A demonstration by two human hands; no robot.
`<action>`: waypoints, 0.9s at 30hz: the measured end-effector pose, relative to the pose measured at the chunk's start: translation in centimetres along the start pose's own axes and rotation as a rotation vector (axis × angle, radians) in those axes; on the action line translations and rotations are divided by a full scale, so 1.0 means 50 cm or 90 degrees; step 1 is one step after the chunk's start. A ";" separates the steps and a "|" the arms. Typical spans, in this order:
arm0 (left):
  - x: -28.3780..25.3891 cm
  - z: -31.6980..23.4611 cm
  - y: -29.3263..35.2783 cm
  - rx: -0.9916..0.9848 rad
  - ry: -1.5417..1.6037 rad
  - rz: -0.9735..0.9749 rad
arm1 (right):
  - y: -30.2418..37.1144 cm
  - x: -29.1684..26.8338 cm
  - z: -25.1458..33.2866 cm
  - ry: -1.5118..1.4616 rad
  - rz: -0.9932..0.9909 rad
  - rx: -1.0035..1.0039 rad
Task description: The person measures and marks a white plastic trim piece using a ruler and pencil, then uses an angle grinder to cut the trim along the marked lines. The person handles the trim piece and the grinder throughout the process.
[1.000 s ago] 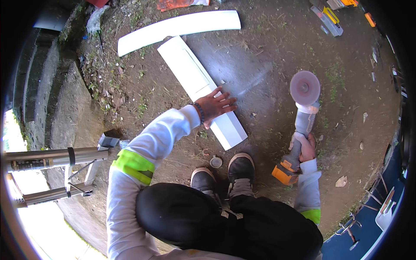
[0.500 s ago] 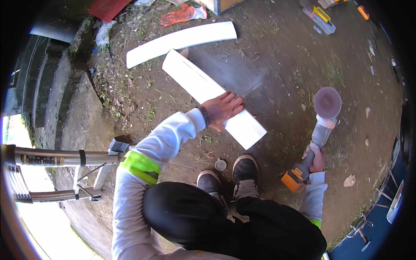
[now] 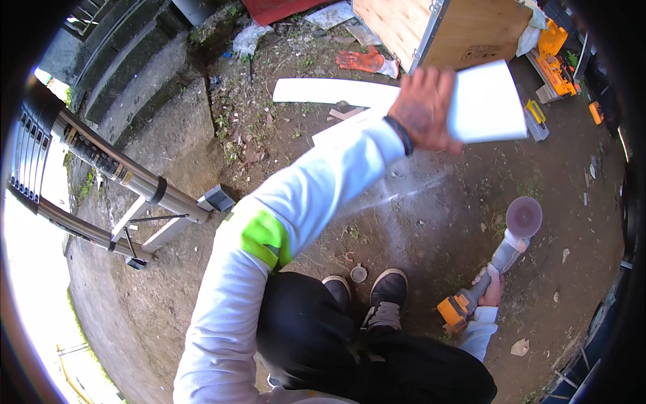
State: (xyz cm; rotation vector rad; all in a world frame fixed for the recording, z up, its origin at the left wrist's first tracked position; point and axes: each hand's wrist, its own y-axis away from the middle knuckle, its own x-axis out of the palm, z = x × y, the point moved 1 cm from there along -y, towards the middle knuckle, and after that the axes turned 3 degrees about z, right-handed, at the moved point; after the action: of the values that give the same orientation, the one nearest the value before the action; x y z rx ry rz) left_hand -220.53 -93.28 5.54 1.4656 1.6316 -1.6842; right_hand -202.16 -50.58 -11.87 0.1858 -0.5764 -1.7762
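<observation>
My left hand (image 3: 425, 111) is closed over a long white board (image 3: 488, 101), lifted off the dirt in front of me. The fingers lie across it, and my wrist and sleeve hide part of its length. A second white strip (image 3: 330, 90) lies on the ground behind. Low on the right, my right hand (image 3: 492, 289) is wrapped round the grey body of a cordless angle grinder (image 3: 479, 288). The grinder's round pinkish disc (image 3: 524, 217) points away from me, with its orange battery (image 3: 455, 311) at the near end.
A folded ladder (image 3: 114, 161) lies at the left beside concrete steps (image 3: 128, 81). At the back stand a wooden box (image 3: 464, 40) and an orange glove (image 3: 363, 62). Orange tools (image 3: 555, 64) lie at the far right. Pale dust (image 3: 404, 195) marks the dirt.
My left hand has raised the white board from the ground and carried it forward and to the right. The head view has shifted. The grinder stays low at the right.
</observation>
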 end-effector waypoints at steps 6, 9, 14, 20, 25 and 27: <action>-0.108 0.248 -0.045 -0.427 0.380 -0.399 | -0.004 0.042 0.001 0.013 0.018 0.004; -0.054 0.343 0.078 -0.745 0.534 -0.343 | -0.007 0.060 -0.001 0.020 0.066 -0.008; 0.075 0.402 0.296 -0.977 0.430 -0.301 | -0.006 0.071 -0.015 0.037 0.108 0.010; 0.089 0.455 0.405 -1.189 0.282 -0.242 | -0.002 0.094 -0.039 0.140 0.117 0.050; 0.181 0.442 0.410 -1.188 0.311 -0.208 | -0.012 0.145 -0.046 0.186 0.154 0.085; 0.213 0.443 0.401 -1.187 0.281 -0.155 | -0.024 0.169 -0.040 0.222 0.168 0.098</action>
State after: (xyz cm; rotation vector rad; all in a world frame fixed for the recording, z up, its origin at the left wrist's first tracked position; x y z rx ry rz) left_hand -217.08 -114.10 -18.16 0.5190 2.3166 0.5146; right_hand -204.82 -58.90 -12.72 0.4929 -0.4602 -1.4034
